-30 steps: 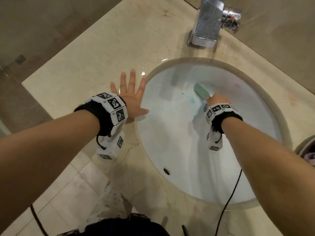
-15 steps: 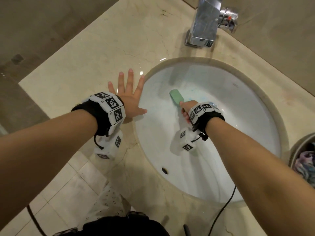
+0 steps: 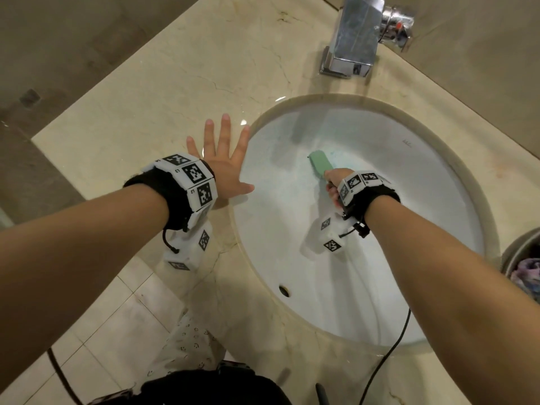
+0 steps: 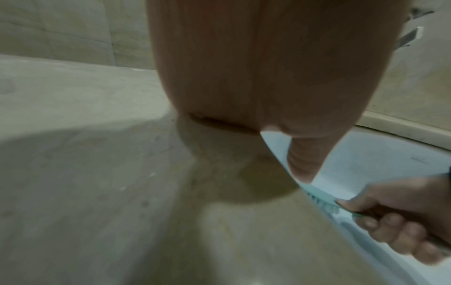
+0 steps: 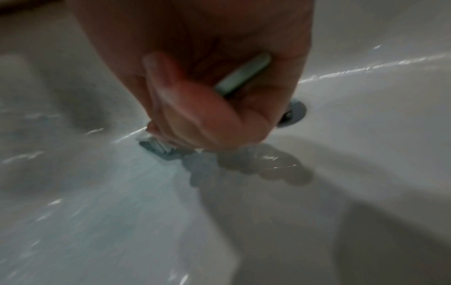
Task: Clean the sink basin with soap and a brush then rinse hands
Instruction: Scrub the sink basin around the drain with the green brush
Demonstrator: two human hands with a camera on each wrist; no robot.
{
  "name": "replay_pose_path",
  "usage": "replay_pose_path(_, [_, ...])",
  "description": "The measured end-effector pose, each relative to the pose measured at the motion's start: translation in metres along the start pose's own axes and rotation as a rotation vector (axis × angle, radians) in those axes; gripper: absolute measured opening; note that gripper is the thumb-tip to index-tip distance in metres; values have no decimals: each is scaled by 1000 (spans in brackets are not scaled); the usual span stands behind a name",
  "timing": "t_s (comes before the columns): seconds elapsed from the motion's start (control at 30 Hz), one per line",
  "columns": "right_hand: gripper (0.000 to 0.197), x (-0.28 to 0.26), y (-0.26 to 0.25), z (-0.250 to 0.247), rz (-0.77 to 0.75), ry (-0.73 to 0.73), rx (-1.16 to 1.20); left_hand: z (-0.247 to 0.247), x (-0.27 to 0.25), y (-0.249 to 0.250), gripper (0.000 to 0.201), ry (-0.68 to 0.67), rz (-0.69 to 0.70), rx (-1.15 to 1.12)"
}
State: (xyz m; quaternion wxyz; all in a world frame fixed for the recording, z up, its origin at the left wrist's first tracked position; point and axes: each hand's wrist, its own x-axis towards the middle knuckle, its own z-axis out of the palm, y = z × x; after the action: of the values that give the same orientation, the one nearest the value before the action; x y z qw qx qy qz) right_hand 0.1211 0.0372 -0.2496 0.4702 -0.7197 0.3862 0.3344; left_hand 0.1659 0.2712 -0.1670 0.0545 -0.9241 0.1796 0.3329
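A white oval sink basin (image 3: 409,229) is set in a beige marble counter (image 3: 175,83). My right hand (image 3: 336,182) grips the handle of a green scrub brush (image 3: 320,163), whose head presses bristles-down on the basin's left slope amid pale blue soap film (image 3: 292,176). In the right wrist view my fingers (image 5: 195,108) curl round the green brush handle (image 5: 244,75), with the bristles (image 5: 158,146) on the wet basin (image 5: 97,212). My left hand (image 3: 225,168) lies flat on the counter at the basin's left rim, fingers spread. In the left wrist view my palm (image 4: 268,67) presses the counter (image 4: 97,173).
A chrome faucet (image 3: 355,36) stands at the basin's far edge. The drain (image 5: 295,113) shows behind my right hand. An overflow hole (image 3: 284,290) sits at the near basin wall. A round bin (image 3: 523,267) with cloth is at the right edge. A black cable (image 3: 388,355) hangs over the near rim.
My right hand swept the brush leftward across the basin, then shifted slightly back right and toward the middle. The left hand has stayed flat on the counter.
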Motion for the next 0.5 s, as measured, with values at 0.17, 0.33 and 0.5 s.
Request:
replay_pose_path(0.17, [31,-11,-2,17,-2,-22,-48,0,0,-1,106,14,2,0])
replay_pose_path(0.33, [42,-2,16,1,126,57,-9,1,0,-1,106,12,4,4])
replay_pose_path(0.5, [41,30,28,-4,129,68,109,1,0,-1,106,19,8,-7])
